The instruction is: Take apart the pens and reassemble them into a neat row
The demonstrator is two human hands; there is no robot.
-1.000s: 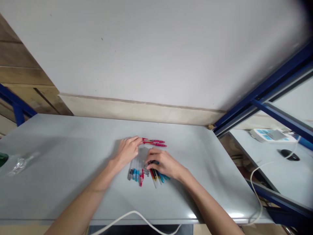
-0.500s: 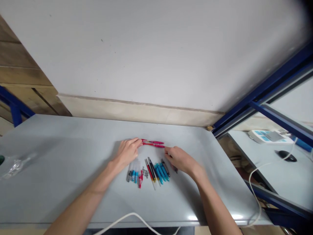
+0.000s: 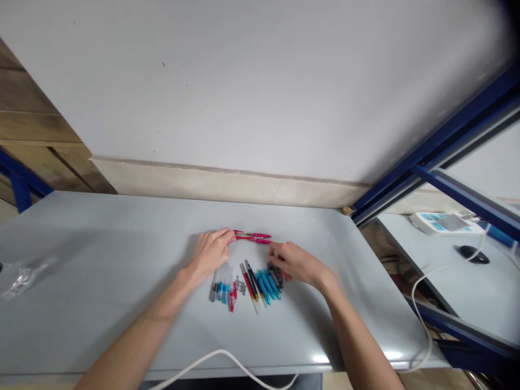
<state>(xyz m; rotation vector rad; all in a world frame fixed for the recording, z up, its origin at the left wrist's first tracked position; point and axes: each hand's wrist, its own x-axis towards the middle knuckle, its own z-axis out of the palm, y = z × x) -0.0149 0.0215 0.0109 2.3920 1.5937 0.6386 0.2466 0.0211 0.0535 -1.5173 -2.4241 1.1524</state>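
**My left hand (image 3: 211, 252) at 2 red pens (image 3: 258, 236), my right hand (image 3: 298, 262) over dark pieces (image 3: 278, 275)**

Nearest me, a white cable (image 3: 221, 352) loops up past the table's front edge, both its ends cut off by the picture. Beyond it, pen parts lie in a row on the grey table (image 3: 101, 309), between my forearms. From left to right come clear barrels (image 3: 222, 275) with dark and blue ends, a red piece (image 3: 233, 298), small grey bits (image 3: 241, 285) too fine to make out, red and black refills (image 3: 252, 281), and blue pieces (image 3: 268, 286).

My right fingers are bent over the dark pieces, partly hiding them; I cannot tell whether they pinch anything. Off to the left, crumpled clear plastic (image 3: 22, 279) is cut off by the edge, its contents unreadable.

Farther on, my left fingertips meet the left ends of the red pens, covering them; whether I grip or merely press, I cannot tell. The pens lie nearly side by side, pointing right, the nearer pen ending just beside my right hand.

Past the blue frame (image 3: 442, 138) on the right sit a black mouse (image 3: 473, 254) and a white device (image 3: 442, 223).
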